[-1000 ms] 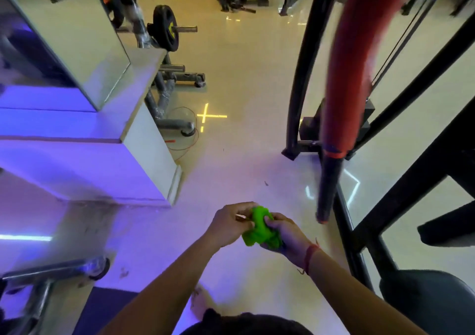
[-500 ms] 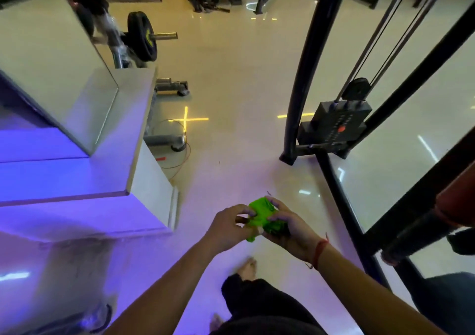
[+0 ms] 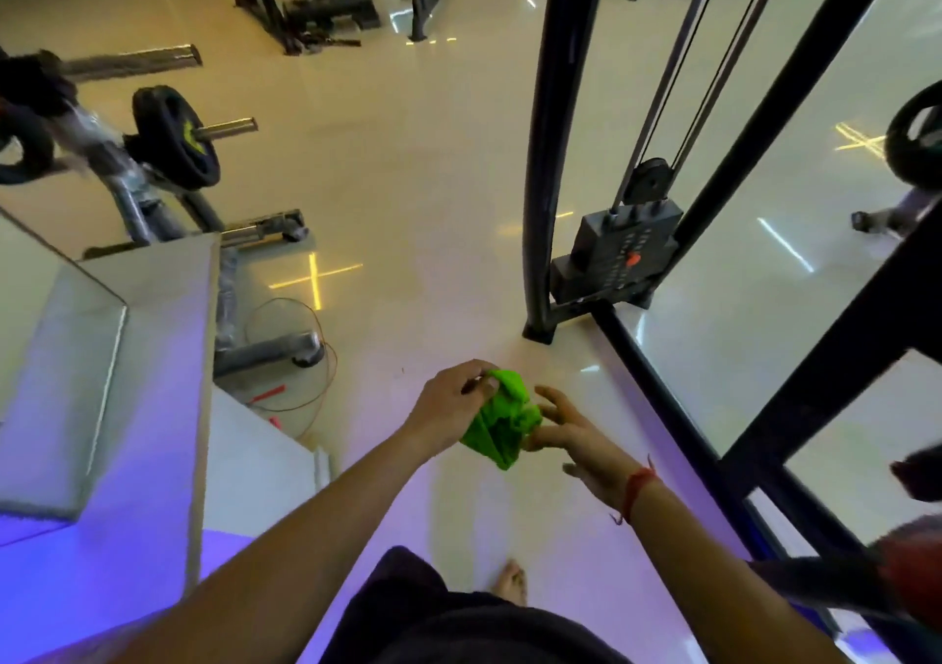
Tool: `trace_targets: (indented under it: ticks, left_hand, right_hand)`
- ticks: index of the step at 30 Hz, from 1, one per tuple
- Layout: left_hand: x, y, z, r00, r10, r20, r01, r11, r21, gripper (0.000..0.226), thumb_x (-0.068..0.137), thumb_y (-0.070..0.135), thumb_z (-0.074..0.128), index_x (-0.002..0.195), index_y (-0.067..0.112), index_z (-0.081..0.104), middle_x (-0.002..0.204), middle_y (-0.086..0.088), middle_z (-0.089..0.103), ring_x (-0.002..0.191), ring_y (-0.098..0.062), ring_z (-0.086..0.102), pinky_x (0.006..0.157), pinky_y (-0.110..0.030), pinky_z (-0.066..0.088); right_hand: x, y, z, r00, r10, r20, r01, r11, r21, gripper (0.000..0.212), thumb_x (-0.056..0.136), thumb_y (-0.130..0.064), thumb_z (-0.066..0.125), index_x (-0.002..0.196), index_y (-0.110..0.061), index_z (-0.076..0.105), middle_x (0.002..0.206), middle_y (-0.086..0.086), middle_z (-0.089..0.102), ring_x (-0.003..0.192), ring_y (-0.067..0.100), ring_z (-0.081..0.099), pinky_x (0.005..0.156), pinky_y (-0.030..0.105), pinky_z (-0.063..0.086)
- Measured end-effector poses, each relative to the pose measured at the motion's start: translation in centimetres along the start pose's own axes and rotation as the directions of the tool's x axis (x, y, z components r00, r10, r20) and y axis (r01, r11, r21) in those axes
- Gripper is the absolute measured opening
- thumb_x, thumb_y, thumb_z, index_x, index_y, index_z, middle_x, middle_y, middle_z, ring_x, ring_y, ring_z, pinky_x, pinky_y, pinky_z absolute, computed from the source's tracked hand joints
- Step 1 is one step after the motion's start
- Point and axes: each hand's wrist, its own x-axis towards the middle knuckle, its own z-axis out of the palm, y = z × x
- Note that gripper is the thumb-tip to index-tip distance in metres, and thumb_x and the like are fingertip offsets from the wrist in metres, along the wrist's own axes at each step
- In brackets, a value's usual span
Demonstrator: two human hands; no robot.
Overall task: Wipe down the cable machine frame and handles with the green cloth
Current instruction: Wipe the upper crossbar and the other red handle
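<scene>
Between the two hands, at the lower centre of the head view, hangs the green cloth [image 3: 502,421], bunched and held above the floor [image 3: 408,179]. Left hand [image 3: 448,408]: grip closed, fingers pinching the upper fold of the cloth. Right hand [image 3: 571,434]: grip released, fingers spread and relaxed, fingertips touching the right edge of the cloth without curling round it.

Cable machine frame [image 3: 553,153] lies ahead and to the right of the cloth. Its nearest member is the dark base rail [image 3: 662,393], running diagonally from the weight stack [image 3: 619,255] toward the lower right. This rail passes just beside the right hand and well apart from the left. A red-and-black padded bar [image 3: 866,577] is visible at the lower right edge; whether it is a handle cannot be determined.

Judgement: no wiping contact exists yet. The right hand is nearer the frame, so the cloth likely needs transferring rightward before the rail is wiped along its long axis.
</scene>
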Motion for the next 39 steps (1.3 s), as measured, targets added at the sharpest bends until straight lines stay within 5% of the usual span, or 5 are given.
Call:
trace_targets:
  ticks: [10, 17, 27, 33, 39]
  left_hand:
    - [9.6, 3.3, -2.1, 0.938, 0.229, 0.261, -0.220, 0.973, -0.064, 0.023, 0.095, 0.022, 0.069, 0.115, 0.029, 0.063, 0.103, 0.007, 0.068, 0.087, -0.002, 0.064, 0.074, -0.017, 0.053]
    - [15.0, 2.9, -2.3, 0.839, -0.003, 0.544, 0.147, 0.964, -0.221, 0.033, 0.085, 0.014, 0.062, 0.113, -0.001, 0.070, 0.097, -0.010, 0.070, 0.088, -0.020, 0.064, 0.085, -0.031, 0.052]
    - [22.3, 5.2, -5.0, 0.848, -0.036, 0.529, 0.308, 0.845, -0.436, 0.030, 0.100, 0.016, 0.058, 0.122, -0.004, 0.057, 0.108, -0.022, 0.069, 0.091, -0.029, 0.067, 0.084, -0.042, 0.055]
    - [26.4, 3.4, -8.1, 0.739, 0.121, 0.663, 0.070, 0.965, -0.254, 0.063, 0.075, -0.009, 0.076, 0.124, 0.028, 0.064, 0.121, -0.018, 0.065, 0.110, -0.035, 0.066, 0.086, -0.038, 0.059]
    - [29.7, 8.3, -7.1, 0.648, 0.294, 0.703, -0.562, 0.807, 0.180, 0.039, 0.079, 0.016, 0.084, 0.115, 0.026, 0.072, 0.109, 0.004, 0.062, 0.092, -0.014, 0.065, 0.086, -0.024, 0.055]
  right_hand:
    - [4.3, -3.7, -1.1, 0.880, -0.244, -0.408, 0.226, 0.970, -0.093, 0.010, 0.094, -0.023, 0.070, 0.104, -0.021, 0.073, 0.099, 0.001, 0.075, 0.095, 0.021, 0.070, 0.080, 0.034, 0.058]
    - [5.4, -10.4, -2.4, 0.905, -0.077, -0.419, 0.171, 0.967, 0.191, 0.027, 0.092, -0.021, 0.072, 0.114, -0.006, 0.073, 0.106, 0.017, 0.076, 0.098, 0.033, 0.072, 0.088, 0.043, 0.059]
    - [8.0, -10.1, -0.7, 0.899, 0.092, -0.427, 0.335, 0.482, 0.809, 0.058, 0.092, -0.060, 0.053, 0.137, -0.023, 0.055, 0.125, 0.019, 0.069, 0.107, 0.038, 0.071, 0.092, 0.050, 0.052]
    - [11.5, -10.1, -1.1, 0.853, 0.128, -0.505, 0.270, 0.720, 0.639, 0.078, 0.080, 0.010, 0.072, 0.145, -0.023, 0.045, 0.117, 0.023, 0.070, 0.099, 0.036, 0.072, 0.076, 0.046, 0.061]
    - [12.7, -12.4, -4.1, 0.635, 0.007, -0.773, -0.221, 0.960, -0.173, 0.016, 0.074, -0.013, 0.082, 0.089, -0.017, 0.079, 0.084, 0.006, 0.072, 0.074, 0.015, 0.066, 0.070, 0.026, 0.059]
